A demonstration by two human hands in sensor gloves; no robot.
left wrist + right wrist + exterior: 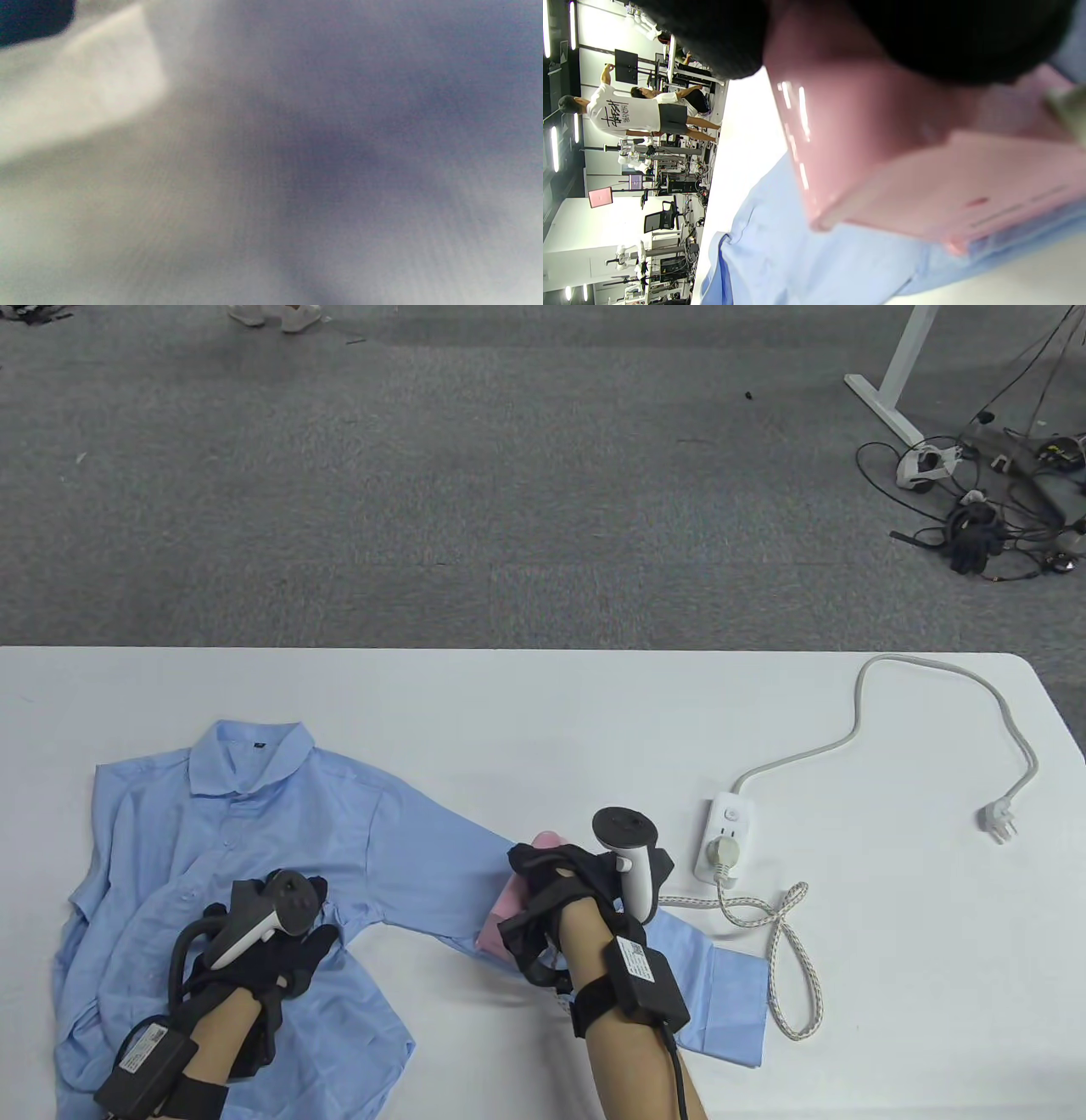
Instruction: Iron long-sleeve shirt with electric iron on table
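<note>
A light blue long-sleeve shirt (254, 848) lies front up on the white table (543, 704), one sleeve (704, 984) stretched out to the right. My right hand (564, 891) grips a pink electric iron (509, 912) that rests on that sleeve; the iron also fills the right wrist view (882, 140), flat on the blue cloth (797, 262). My left hand (271, 950) rests flat on the shirt's body near the armpit. The left wrist view shows only blurred cloth (297, 169).
A white power strip (726, 836) lies right of the iron, with the iron's braided cord (785, 959) plugged in and looped on the table. The strip's own grey cable (933, 678) curves to a loose plug (997, 821) near the right edge.
</note>
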